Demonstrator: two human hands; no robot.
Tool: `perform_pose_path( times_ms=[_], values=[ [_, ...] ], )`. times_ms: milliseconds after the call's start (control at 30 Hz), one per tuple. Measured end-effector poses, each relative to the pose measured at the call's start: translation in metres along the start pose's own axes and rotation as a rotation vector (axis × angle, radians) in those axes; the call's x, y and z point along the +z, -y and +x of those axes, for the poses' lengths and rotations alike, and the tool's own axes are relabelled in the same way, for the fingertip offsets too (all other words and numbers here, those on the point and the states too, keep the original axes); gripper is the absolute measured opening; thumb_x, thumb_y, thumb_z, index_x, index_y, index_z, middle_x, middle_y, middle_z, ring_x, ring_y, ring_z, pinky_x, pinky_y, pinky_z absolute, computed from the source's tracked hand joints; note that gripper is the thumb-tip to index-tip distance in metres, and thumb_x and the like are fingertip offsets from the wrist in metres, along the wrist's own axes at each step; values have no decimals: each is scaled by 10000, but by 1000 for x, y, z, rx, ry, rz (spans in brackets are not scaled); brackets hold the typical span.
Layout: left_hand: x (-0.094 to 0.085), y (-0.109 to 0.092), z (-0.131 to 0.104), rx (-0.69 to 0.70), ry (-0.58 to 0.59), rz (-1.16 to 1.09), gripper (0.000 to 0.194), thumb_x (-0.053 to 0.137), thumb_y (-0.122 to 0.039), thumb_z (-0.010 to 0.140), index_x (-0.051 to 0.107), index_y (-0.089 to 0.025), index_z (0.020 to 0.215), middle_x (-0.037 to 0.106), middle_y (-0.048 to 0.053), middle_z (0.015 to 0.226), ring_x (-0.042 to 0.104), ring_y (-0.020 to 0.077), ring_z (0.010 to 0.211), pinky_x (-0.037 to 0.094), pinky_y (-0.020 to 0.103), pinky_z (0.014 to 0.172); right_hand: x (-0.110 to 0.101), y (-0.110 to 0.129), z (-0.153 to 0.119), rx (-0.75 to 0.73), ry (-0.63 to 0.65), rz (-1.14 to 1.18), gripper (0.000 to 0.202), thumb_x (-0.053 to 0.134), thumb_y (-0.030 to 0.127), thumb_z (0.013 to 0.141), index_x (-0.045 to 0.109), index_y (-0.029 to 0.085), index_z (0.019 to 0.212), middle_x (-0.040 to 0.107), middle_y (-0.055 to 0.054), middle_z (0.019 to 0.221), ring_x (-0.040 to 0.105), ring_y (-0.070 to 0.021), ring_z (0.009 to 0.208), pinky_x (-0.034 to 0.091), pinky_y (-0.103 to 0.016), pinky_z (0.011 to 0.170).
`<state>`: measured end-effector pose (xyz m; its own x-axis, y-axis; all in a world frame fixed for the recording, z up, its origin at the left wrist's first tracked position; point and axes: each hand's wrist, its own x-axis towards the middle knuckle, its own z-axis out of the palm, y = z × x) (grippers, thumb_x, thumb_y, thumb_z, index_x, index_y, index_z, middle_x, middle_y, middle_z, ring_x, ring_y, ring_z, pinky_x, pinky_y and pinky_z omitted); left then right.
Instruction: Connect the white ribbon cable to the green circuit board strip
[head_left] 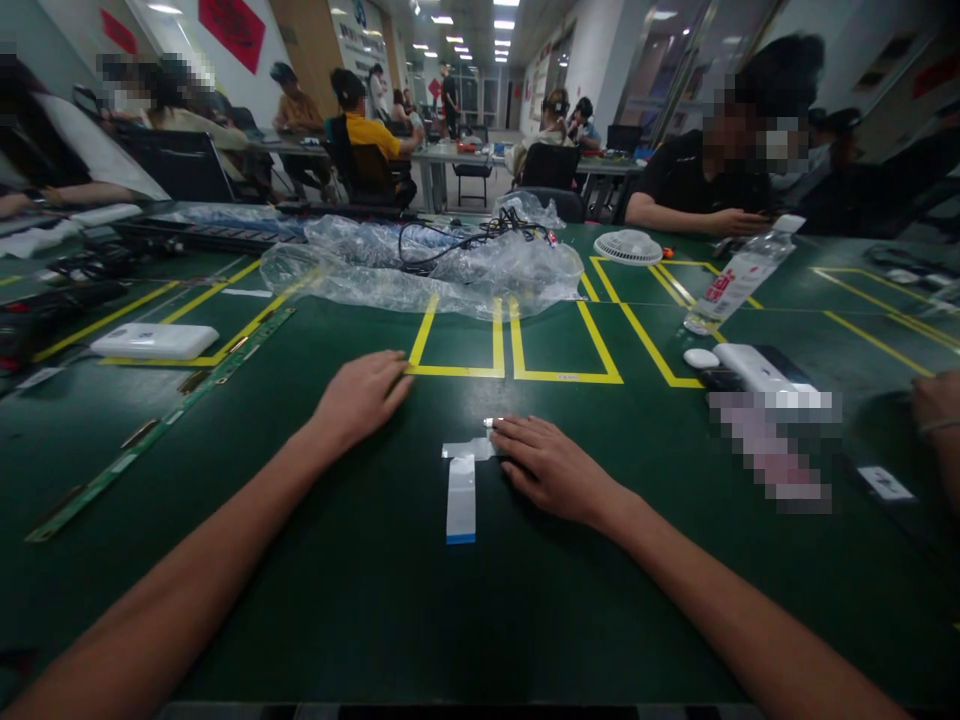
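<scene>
A white flat ribbon cable with a blue-edged end lies on the green table, its upper part bent sideways into a T shape. My right hand rests palm down at the right of this bend, and its fingertips cover the end of the sideways part. The fingers are stretched out rather than gripping. Up and to the left, my left hand lies on the table with nothing visible in it. Its fingers are extended and slightly bent, near the corner of a yellow tape outline.
A long green circuit strip lies to the left beside a white power bank. Crumpled bubble wrap with black cables spreads ahead. To the right are a tilted water bottle, a white fan grille and a seated person.
</scene>
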<state>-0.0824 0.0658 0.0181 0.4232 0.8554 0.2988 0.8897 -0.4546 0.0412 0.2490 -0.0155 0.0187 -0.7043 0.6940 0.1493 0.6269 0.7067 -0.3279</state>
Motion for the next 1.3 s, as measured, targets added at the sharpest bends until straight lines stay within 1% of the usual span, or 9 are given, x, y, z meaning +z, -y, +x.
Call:
perform_pose_path(
  times_ms=[100, 167, 233, 300, 400, 600, 700, 1033, 1300],
  values=[
    [-4, 74, -14, -431, -28, 106, 798, 299, -630, 1032, 570, 37, 1375, 432, 279, 1553, 405, 484, 1432, 371, 656, 1132, 1, -2, -2, -5, 4, -3, 467, 518, 295, 1037, 525, 219, 1498, 474, -152, 1611, 419, -298, 1500, 351, -582, 1226],
    [-6, 113, -27, -618, -4, 118, 1013, 197, -792, 963, 585, 78, 1310, 463, 304, 1507, 399, 566, 1385, 375, 718, 1042, 1, -2, -3, -4, 6, -11, 464, 530, 313, 1033, 532, 215, 1487, 468, -166, 1611, 405, -312, 1507, 355, -584, 1224],
    [-5, 135, -35, -705, 50, 105, 1143, 120, -883, 901, 612, 93, 1234, 533, 307, 1427, 432, 593, 1333, 394, 723, 971, 1, -1, -3, -1, 5, -14, 466, 541, 322, 1029, 532, 218, 1482, 475, -168, 1605, 408, -321, 1504, 363, -583, 1220],
    [0, 137, -34, -667, 98, 76, 1135, 141, -875, 918, 616, 111, 1219, 561, 321, 1386, 462, 570, 1325, 425, 687, 981, 0, 1, -2, 4, 7, -15, 464, 548, 329, 1026, 537, 215, 1476, 484, -167, 1597, 418, -329, 1496, 373, -578, 1215],
    [10, 99, -19, -470, 134, 27, 954, 279, -737, 1004, 588, 116, 1299, 519, 337, 1444, 468, 481, 1387, 427, 590, 1107, -1, 3, -1, 23, 16, -24, 468, 545, 359, 1029, 539, 213, 1474, 481, -164, 1600, 404, -344, 1500, 374, -585, 1209],
    [4, -44, -9, 130, 318, -67, 710, 301, -541, 1084, 441, -41, 1569, 365, 190, 1627, 333, 318, 1529, 271, 486, 1262, -3, 6, 0, 36, 41, -65, 491, 516, 392, 1033, 540, 197, 1484, 487, -161, 1595, 386, -335, 1510, 329, -552, 1233],
    [-6, -88, -18, 300, 348, -138, 652, 307, -527, 1105, 416, -118, 1601, 355, 125, 1646, 315, 278, 1541, 260, 466, 1269, -3, 8, -1, 38, 53, -97, 527, 485, 407, 1043, 511, 177, 1517, 466, -163, 1613, 347, -342, 1530, 283, -560, 1252],
    [-10, -90, -23, 373, 353, -114, 608, 397, -471, 1096, 376, -169, 1623, 317, 97, 1667, 305, 284, 1543, 285, 481, 1246, 3, 12, 1, 67, 64, -119, 603, 493, 437, 1036, 447, 162, 1571, 391, -173, 1657, 291, -357, 1555, 248, -585, 1258],
    [-5, -93, -24, 392, 313, -90, 596, 389, -444, 1094, 398, -150, 1613, 353, 102, 1649, 324, 277, 1536, 298, 471, 1242, 3, 7, 3, 49, 28, -101, 571, 544, 405, 1016, 500, 166, 1532, 432, -205, 1624, 377, -350, 1516, 287, -564, 1243]
  ],
)
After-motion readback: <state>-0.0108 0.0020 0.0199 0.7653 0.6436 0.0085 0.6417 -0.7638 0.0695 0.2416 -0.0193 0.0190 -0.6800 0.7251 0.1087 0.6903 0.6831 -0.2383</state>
